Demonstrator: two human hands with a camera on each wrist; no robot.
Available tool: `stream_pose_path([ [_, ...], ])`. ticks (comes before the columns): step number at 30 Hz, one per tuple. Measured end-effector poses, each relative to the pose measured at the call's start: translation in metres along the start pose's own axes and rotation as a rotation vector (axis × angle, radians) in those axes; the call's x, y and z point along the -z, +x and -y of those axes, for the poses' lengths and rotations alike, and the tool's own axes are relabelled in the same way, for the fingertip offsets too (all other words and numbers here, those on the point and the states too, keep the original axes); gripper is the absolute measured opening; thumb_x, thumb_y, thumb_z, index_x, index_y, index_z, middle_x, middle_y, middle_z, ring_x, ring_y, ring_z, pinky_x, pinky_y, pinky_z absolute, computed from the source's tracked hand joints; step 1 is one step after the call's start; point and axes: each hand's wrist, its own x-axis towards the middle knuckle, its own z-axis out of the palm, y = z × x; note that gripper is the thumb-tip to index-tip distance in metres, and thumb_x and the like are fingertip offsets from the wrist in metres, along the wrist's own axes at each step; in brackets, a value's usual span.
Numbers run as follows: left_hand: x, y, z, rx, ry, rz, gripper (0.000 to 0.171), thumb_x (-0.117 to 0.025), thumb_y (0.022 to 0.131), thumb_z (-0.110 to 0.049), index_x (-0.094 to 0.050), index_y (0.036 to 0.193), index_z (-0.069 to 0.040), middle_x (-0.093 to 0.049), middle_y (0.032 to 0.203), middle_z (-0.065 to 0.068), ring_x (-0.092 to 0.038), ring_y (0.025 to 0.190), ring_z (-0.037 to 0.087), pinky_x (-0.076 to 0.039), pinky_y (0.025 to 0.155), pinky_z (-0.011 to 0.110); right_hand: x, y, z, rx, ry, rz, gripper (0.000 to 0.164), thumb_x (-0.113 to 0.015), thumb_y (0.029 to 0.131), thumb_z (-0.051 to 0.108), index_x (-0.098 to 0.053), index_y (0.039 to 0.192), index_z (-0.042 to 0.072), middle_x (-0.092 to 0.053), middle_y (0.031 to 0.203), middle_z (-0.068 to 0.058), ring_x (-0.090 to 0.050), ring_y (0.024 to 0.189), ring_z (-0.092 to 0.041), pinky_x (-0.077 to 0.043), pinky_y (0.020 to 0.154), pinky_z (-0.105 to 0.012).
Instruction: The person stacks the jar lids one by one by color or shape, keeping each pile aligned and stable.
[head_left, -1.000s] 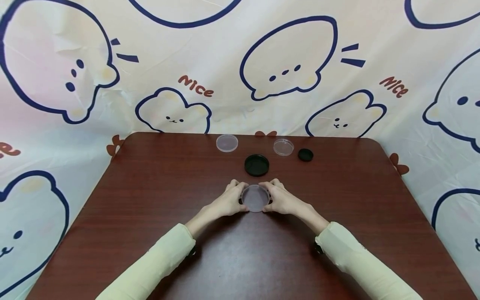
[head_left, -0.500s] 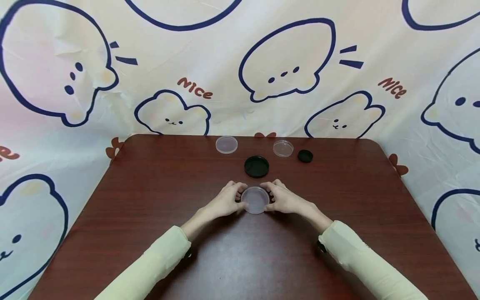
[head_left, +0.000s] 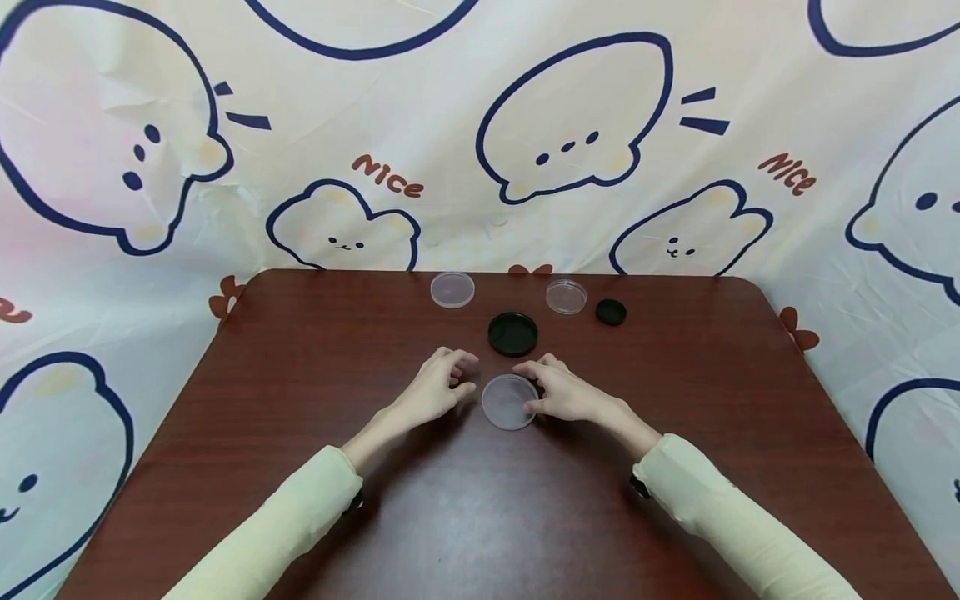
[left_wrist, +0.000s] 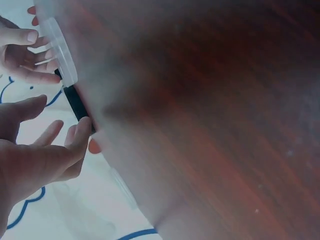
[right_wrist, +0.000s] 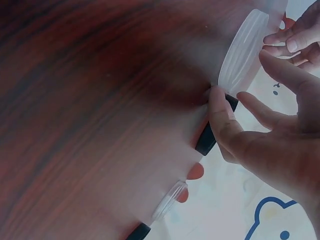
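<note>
A clear round petri dish (head_left: 509,402) lies flat on the brown table, between the two hands. My right hand (head_left: 567,392) is at its right side, the thumb overlapping the rim in the head view and the fingers loosely bent. Whether the fingertips touch the dish is hard to tell. My left hand (head_left: 437,386) is apart from the dish on its left, fingers loosely bent and holding nothing. In the right wrist view the dish (right_wrist: 245,50) appears edge-on beyond the fingers. Just behind it sits a larger black round dish (head_left: 513,334).
Along the back of the table (head_left: 300,358) lie a clear dish (head_left: 453,290) at left, another clear dish (head_left: 566,297) and a small black dish (head_left: 611,312) at right. A patterned cloth (head_left: 450,108) hangs behind the table's far edge.
Both hands gripped the clear dish a second ago. The left hand has let go and moved left; the right hand has loosened and stays close by. The dish is nearly where it was.
</note>
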Motion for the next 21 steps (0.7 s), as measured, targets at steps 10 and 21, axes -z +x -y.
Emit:
stream_pose_path([
  [10, 0.009, 0.003, 0.010, 0.045, 0.027, -0.055, 0.046, -0.070, 0.085, -0.003, -0.053, 0.127, 0.005, -0.052, 0.116, 0.026, -0.054, 0.101, 0.038, -0.044, 0.088, 0.046, 0.007, 0.008, 0.000, -0.003, 0.025, -0.003, 0.044, -0.069, 0.087, 0.004, -0.056, 0.129, -0.001, -0.053, 0.112, -0.017, -0.043, 0.102, -0.027, -0.039, 0.084, -0.039],
  [21, 0.026, 0.017, 0.020, 0.124, 0.009, -0.117, 0.056, -0.071, 0.085, -0.005, -0.046, 0.135, 0.006, -0.048, 0.121, 0.030, -0.055, 0.103, 0.041, -0.047, 0.087, 0.046, 0.009, 0.025, -0.002, 0.032, 0.124, -0.092, 0.043, -0.065, 0.086, -0.005, -0.055, 0.128, -0.006, -0.048, 0.118, -0.023, -0.051, 0.105, -0.034, -0.052, 0.080, -0.029],
])
